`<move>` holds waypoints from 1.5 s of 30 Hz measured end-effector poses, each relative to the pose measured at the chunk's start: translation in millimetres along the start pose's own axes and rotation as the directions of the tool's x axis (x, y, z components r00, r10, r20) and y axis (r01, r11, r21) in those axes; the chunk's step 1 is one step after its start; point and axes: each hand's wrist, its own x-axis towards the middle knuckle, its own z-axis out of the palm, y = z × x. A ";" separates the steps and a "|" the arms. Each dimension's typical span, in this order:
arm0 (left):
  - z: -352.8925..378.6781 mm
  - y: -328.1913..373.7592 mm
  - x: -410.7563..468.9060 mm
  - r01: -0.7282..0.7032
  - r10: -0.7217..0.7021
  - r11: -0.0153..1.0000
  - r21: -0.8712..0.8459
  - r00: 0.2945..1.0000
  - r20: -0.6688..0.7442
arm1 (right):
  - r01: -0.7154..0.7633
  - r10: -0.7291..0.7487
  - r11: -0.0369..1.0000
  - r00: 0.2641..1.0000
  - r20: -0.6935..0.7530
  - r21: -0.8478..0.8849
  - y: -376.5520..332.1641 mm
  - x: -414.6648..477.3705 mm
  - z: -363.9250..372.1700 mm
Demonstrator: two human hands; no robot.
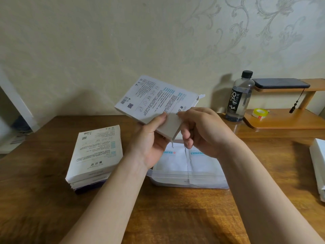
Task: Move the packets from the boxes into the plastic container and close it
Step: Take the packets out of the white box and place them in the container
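1. My left hand (pixel 149 143) grips the near corner of a box (pixel 154 97), thumb on top, fingers under it
2. My right hand (pixel 198 131) sits just beside the left, fingers curled, pinching the same near end of the box; my hands nearly touch
3. The box is in the air, tilted, printed face up, with the flap at its far end standing open
4. Right below my hands the container (pixel 175 175) stands open on the table (pixel 167 217), with two white packets (pixel 173 161) lying side by side in it
5. Left of it is a stack (pixel 95 152) of more boxes
6. Back right stand a bottle (pixel 239 99) and a shelf (pixel 284 123) bearing a phone (pixel 279 83) and a tape roll (pixel 260 113)
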 end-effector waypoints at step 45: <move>-1.8 5.1 6.1 -0.030 0.001 0.996 -0.082 0.941 -0.337 | 0.056 -0.150 0.968 0.912 -0.381 -0.246 4.4 13.8 -30.1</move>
